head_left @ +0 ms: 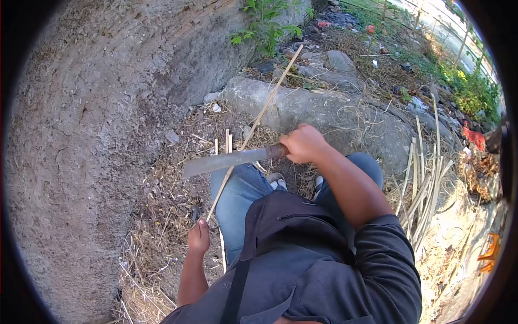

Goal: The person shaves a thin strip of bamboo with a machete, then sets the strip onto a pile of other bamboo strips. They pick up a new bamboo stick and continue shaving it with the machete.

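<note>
My right hand (pixel 303 143) is closed around the dark handle of a machete (pixel 221 162), whose broad blade points left. The blade crosses over a long, thin bamboo strip (pixel 264 109) and overlaps it in this view. Low on the left, my left hand (pixel 199 237) pinches the near end of that strip. From there the strip slants up and away to the right, its far end above a large stone. Below the blade are my knees in blue jeans (pixel 237 197), with a dark bag (pixel 291 216) across my front.
A rough earthen wall (pixel 86 135) rises along the left. Ahead lies a large flat stone (pixel 318 110). Several split bamboo strips (pixel 423 183) lean in a bundle at the right. Dry shavings (pixel 162 216) cover the ground, and a leafy plant (pixel 268 29) grows by the wall.
</note>
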{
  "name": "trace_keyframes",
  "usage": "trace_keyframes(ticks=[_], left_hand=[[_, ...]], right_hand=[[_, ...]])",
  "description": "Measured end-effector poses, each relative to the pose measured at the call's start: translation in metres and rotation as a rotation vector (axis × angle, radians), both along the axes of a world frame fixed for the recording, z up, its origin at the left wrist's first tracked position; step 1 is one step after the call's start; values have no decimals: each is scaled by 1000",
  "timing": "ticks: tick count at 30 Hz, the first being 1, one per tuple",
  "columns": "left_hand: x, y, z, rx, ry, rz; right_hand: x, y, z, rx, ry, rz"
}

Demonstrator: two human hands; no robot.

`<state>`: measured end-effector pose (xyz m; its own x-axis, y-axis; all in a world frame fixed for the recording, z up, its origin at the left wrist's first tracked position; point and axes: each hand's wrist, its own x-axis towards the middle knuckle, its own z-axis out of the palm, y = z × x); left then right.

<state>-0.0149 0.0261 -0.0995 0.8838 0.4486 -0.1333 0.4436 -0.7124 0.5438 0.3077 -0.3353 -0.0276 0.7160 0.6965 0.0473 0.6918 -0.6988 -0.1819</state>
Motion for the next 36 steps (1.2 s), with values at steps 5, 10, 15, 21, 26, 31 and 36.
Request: trace_keyframes(ticks=[5,10,15,21,26,31,36], left_hand=[[-13,12,-6,211,20,0],[-10,30,0,187,3,-47],[6,5,10,86,-45,-89],[2,18,3,10,-87,-54],[-56,56,-3,49,2,124],[-62,53,-1,-23,19,144],[-37,54,-6,-261,-46,147]], right_hand=[[66,-54,-19,423,181,-766],[47,-64,-13,377,179,-771],[3,-28,15,205,85,-314],[-1,-8,12,145,-66,-34],[56,-67,-2,423,115,-720],[68,-78,-28,608,331,-928],[63,-66,-20,862,449,-855]])
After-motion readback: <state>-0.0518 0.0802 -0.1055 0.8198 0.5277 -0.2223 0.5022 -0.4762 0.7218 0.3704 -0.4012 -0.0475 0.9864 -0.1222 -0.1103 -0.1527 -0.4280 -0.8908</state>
